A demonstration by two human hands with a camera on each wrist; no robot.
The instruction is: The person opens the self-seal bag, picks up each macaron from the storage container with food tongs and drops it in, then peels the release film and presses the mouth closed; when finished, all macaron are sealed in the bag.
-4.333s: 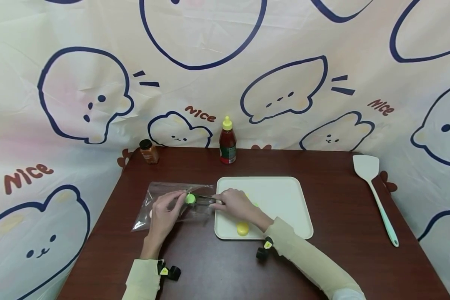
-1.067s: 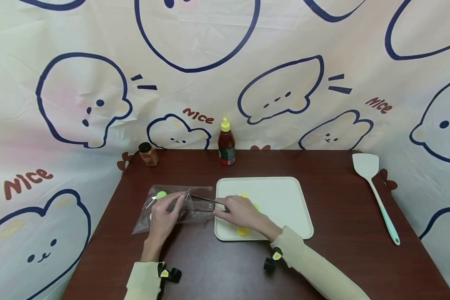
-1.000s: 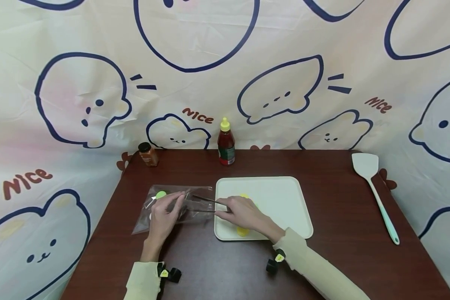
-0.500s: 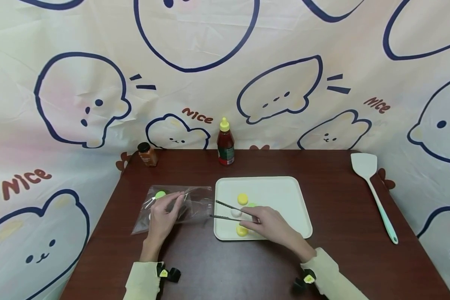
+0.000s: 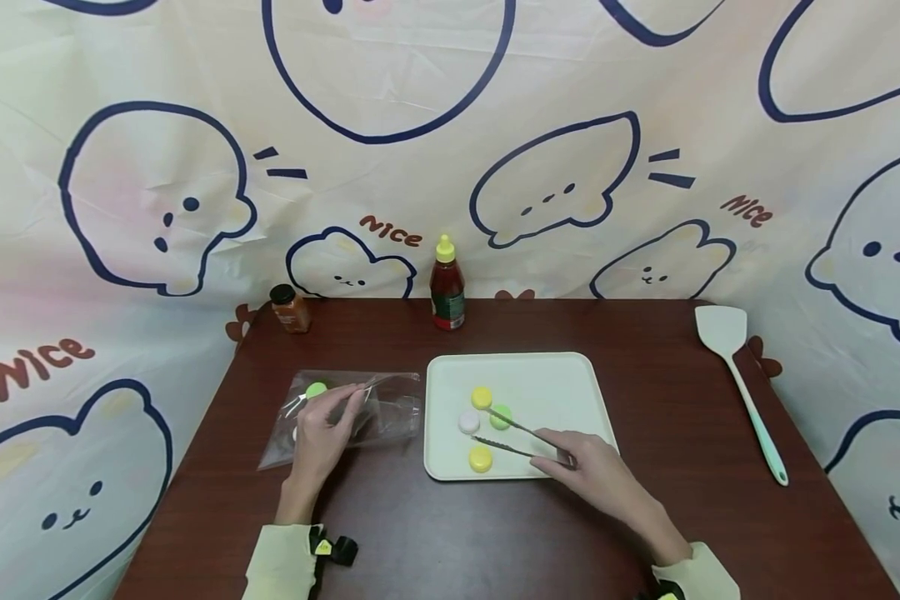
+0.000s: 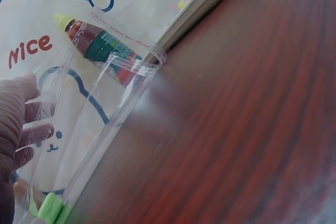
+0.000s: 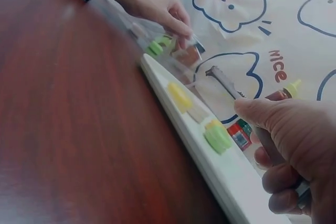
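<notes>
My left hand [image 5: 321, 433] pinches the upper edge of a clear plastic bag [image 5: 401, 427], lifting its mouth. Inside the bag lie a green macaron [image 5: 316, 390] and a pale item, mostly hidden by the hand. My right hand [image 5: 603, 479] holds metal tongs [image 5: 502, 447] with their arms spread and nothing between the tips. The tongs are above the white tray [image 5: 562, 375]. On it are a yellow macaron [image 5: 482, 397], a white macaron [image 5: 468, 422], a green macaron [image 5: 500, 417] partly behind the tongs, and another yellow macaron [image 5: 481, 459].
A sauce bottle [image 5: 447, 292] with a yellow cap stands at the table's back edge. Left of it is a small black-lidded jar [image 5: 290, 310]. A spatula [image 5: 742, 383] with a pale green handle lies on the right. Patterned cloth [image 5: 420, 183] hangs behind the table.
Earlier the tongs carried a green macaron into the bag, where it now lies. The right hand has since drawn the tongs out and rightward over the tray. The left hand stays on the bag.
</notes>
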